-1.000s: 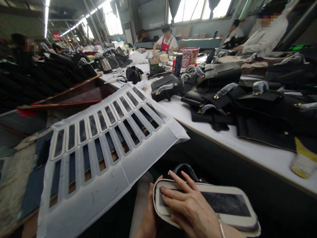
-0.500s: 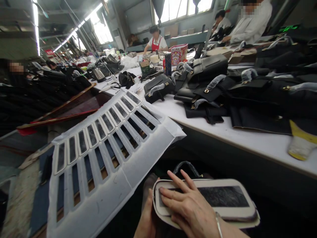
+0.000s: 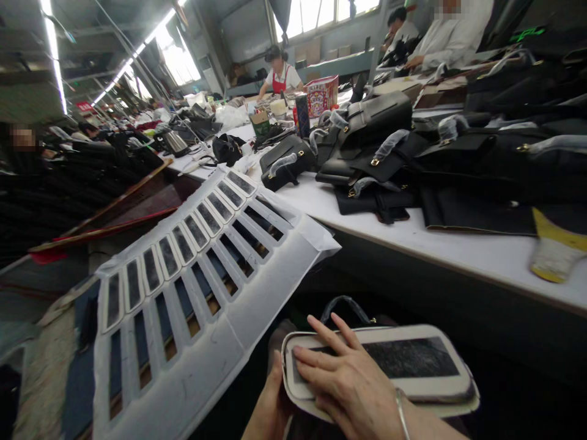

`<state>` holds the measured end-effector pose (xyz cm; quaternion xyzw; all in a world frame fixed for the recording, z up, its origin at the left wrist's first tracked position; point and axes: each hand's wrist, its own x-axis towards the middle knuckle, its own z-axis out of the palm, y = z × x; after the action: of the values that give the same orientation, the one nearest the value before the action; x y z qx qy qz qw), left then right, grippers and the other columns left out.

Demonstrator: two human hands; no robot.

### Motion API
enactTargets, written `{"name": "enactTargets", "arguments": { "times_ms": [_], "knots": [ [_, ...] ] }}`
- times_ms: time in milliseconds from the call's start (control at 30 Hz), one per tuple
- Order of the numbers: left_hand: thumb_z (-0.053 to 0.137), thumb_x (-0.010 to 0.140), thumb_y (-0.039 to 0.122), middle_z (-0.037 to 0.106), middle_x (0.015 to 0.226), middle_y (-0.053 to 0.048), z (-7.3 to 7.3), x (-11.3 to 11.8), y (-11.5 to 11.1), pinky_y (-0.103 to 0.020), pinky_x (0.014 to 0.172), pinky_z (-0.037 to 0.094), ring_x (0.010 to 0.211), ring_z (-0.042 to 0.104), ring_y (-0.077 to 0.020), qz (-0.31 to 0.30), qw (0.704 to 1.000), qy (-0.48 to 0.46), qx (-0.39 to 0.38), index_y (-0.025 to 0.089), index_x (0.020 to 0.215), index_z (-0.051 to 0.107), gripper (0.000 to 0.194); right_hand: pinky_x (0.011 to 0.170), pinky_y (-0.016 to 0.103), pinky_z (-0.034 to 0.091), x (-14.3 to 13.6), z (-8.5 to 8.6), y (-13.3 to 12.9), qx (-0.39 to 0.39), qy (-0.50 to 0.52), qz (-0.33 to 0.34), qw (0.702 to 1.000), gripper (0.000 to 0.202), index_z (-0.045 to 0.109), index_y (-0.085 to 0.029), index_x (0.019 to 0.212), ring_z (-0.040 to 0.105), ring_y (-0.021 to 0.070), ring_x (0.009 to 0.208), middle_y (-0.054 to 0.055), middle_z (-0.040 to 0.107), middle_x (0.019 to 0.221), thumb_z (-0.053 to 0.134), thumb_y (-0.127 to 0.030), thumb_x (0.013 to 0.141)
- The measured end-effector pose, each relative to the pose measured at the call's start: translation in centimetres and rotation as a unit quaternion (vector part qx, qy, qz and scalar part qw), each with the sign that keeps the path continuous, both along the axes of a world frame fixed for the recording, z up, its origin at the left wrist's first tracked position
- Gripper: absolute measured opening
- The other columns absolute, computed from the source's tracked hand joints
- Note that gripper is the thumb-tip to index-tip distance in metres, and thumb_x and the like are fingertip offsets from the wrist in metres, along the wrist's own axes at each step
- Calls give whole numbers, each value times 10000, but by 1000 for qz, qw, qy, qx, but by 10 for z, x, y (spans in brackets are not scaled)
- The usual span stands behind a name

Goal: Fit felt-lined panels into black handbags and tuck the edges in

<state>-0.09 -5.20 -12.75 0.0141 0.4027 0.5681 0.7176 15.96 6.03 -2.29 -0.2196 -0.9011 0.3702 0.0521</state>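
A handbag (image 3: 468, 391) lies across my lap, its pale-rimmed bottom facing up. On that face sits a flat cream panel (image 3: 426, 333) with a dark rectangular centre. My right hand (image 3: 343, 373) presses flat on the panel's left part, fingers stretched and spread, a bangle at the wrist. At the bag's left end, my left hand (image 3: 271, 397) grips the edge with the thumb along the side; its other fingers are mostly hidden. Behind the bag arches a plastic-wrapped handle (image 3: 343, 300).
To my left, a tilted white sheet (image 3: 257, 318) with slots carries a row of similar panels (image 3: 169, 256). Black handbags (image 3: 380, 128) are heaped on the white table (image 3: 440, 263), near a yellow-edged piece (image 3: 553, 250). A person in a red apron (image 3: 279, 79) works farther back.
My view has shifted slightly, so the table and bags appear a little farther left and higher. Both hands keep nearly the same hold on the bag and panel.
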Motion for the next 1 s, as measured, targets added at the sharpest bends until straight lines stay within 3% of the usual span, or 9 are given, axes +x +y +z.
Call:
{"name": "enactTargets", "arguments": {
  "times_ms": [133,233,367,533,767,867,1000],
  "knots": [
    [561,859,633,613,1334,-124,12,-3,4,-550,1184,120,1445,257,-357,-34,998,-14,43,226,1224,680,560,1167,460,-183,-2,-1,-2,7,-8,-7,1000,426,661,-262,1145,165,272,1482,-12,585,1390,545,-155,749],
    [581,843,637,615,1332,-116,13,-4,5,-551,1177,154,1444,257,-358,-41,998,-6,41,237,1211,689,555,1153,428,-216,-3,-2,-2,7,-4,-6,1000,430,660,-257,1148,166,264,1482,-9,581,1395,543,-160,745],
    [598,787,702,637,1292,-139,6,-5,3,-583,1150,208,1429,280,-385,-50,999,6,16,218,1214,686,652,1140,405,-246,-2,-2,-1,-16,1,-4,1000,442,662,-274,1149,153,259,1485,-50,603,1367,551,-168,735],
    [554,788,740,562,1387,-141,-7,-5,1,-568,1151,217,1422,297,-383,-57,998,21,25,206,1277,635,729,1152,420,-221,1,-6,2,-36,22,-2,999,465,638,-300,1188,143,254,1487,-59,602,1365,563,-162,750],
    [643,753,691,538,1418,-116,-20,-4,-2,-521,1169,211,1417,308,-374,-3,1000,0,3,219,1286,634,712,1118,396,-281,5,-16,10,-75,44,55,995,444,576,-309,1268,38,247,1499,-53,530,1443,561,-243,829],
    [658,744,688,550,1403,-130,-13,-4,-1,-539,1157,227,1399,335,-393,-13,1000,-16,-11,206,1274,644,717,1123,389,-271,4,-16,9,-69,44,37,996,413,599,-305,1232,60,244,1498,-49,564,1409,568,-240,825],
    [688,750,647,562,1396,-105,11,-3,7,-552,1157,226,1399,339,-390,-43,999,-29,0,246,1256,658,646,1130,410,-260,3,-17,8,-69,44,33,996,426,595,-324,1237,77,253,1496,-55,563,1410,574,-240,821]
  ]
}}
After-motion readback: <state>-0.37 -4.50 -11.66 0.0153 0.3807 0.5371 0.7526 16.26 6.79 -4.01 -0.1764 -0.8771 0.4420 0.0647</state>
